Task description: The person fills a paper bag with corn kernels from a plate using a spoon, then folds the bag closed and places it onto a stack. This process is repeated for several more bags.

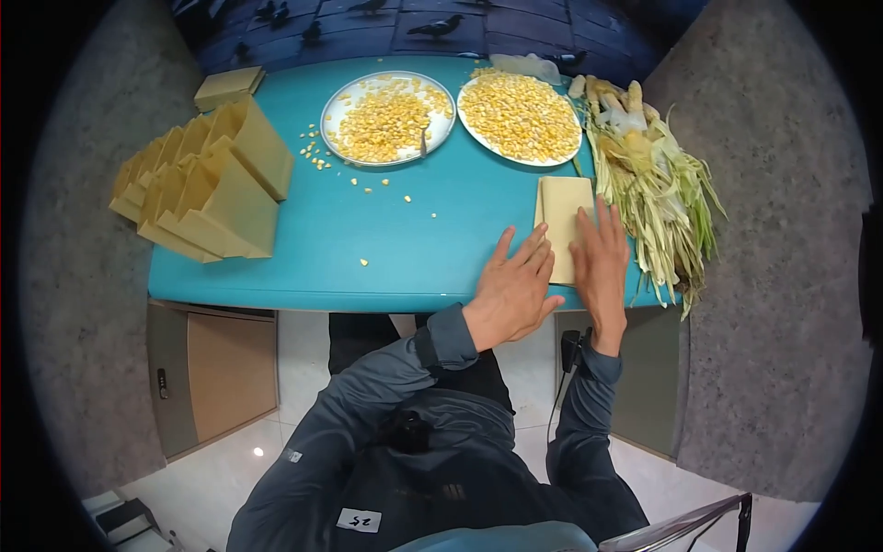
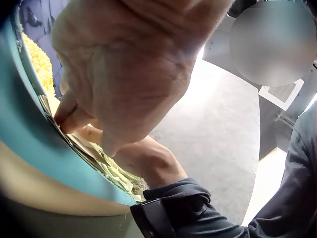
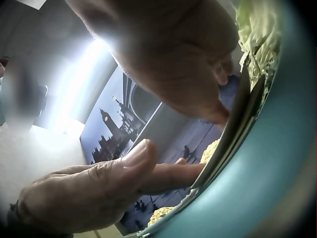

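Note:
A small stack of flat, folded brown paper bags [image 1: 566,195] lies at the right front of the table. My left hand [image 1: 515,287] reaches over its left edge, fingers extended onto the paper. On the right edge of the stack rests my right hand [image 1: 602,267], its fingers also fairly straight. The right wrist view shows several paper layers [image 3: 233,131] slightly parted at one side, with fingertips of both hands on top. In the left wrist view, the back of my left hand [image 2: 124,69] hides much of the paper.
Opened brown paper bags [image 1: 248,202] stand in rows at the left, with a flat packet [image 1: 228,87] behind. Two plates of corn kernels, left [image 1: 328,120] and right [image 1: 463,120], sit at the back. Corn husks [image 1: 658,193] and cobs [image 1: 635,97] lie right; loose kernels [image 1: 368,190] dot the table.

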Demonstrator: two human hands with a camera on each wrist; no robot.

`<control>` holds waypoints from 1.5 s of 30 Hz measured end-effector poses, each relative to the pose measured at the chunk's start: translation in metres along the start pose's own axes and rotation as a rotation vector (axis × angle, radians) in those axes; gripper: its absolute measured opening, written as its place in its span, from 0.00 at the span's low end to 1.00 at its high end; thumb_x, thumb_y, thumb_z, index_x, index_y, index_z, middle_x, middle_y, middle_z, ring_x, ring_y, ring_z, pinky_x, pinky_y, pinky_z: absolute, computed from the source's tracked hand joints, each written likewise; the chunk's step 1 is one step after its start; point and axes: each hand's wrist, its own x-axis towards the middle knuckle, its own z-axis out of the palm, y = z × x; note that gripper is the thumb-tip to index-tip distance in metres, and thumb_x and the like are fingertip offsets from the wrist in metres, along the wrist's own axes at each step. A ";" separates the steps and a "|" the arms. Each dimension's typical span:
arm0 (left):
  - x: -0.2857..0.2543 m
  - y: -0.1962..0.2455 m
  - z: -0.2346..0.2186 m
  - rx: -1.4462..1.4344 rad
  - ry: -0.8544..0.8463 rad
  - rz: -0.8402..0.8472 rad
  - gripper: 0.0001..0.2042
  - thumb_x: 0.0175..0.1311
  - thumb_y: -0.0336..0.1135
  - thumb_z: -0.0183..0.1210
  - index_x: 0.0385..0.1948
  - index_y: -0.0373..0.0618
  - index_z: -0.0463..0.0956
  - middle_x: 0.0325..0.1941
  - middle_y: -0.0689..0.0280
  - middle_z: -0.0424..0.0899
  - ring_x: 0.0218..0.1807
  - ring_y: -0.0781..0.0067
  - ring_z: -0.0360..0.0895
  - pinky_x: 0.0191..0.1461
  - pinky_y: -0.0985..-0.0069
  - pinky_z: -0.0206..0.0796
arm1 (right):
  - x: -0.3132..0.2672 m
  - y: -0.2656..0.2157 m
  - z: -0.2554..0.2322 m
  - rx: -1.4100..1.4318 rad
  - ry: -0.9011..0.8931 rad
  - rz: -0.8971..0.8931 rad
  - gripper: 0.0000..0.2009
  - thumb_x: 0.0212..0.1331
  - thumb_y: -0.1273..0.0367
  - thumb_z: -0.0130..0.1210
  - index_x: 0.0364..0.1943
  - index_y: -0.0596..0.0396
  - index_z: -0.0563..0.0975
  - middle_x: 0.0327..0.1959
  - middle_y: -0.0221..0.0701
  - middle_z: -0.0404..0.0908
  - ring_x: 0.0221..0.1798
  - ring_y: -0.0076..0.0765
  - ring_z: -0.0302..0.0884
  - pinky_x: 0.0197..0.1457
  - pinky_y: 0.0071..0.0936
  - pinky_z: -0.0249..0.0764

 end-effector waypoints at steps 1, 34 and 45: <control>0.001 0.000 0.003 0.004 0.002 -0.009 0.35 0.76 0.56 0.58 0.73 0.36 0.71 0.77 0.54 0.74 0.89 0.54 0.52 0.87 0.40 0.40 | -0.003 0.003 0.005 0.016 -0.109 -0.048 0.23 0.77 0.69 0.57 0.73 0.59 0.75 0.80 0.49 0.69 0.84 0.60 0.58 0.87 0.56 0.50; -0.244 -0.043 -0.184 -0.249 1.149 -0.684 0.12 0.61 0.26 0.72 0.45 0.37 0.85 0.54 0.54 0.85 0.52 0.59 0.84 0.55 0.68 0.76 | 0.234 -0.655 0.057 -0.055 -0.453 -1.045 0.28 0.53 0.53 0.78 0.58 0.47 0.87 0.61 0.40 0.89 0.67 0.51 0.84 0.69 0.47 0.75; -0.255 -0.065 -0.182 -0.245 1.241 -0.711 0.10 0.65 0.24 0.70 0.46 0.37 0.84 0.55 0.57 0.83 0.48 0.70 0.78 0.52 0.72 0.71 | 0.222 -0.677 0.076 -0.080 -0.422 -1.064 0.23 0.66 0.73 0.59 0.66 0.45 0.83 0.67 0.40 0.85 0.74 0.52 0.72 0.69 0.46 0.64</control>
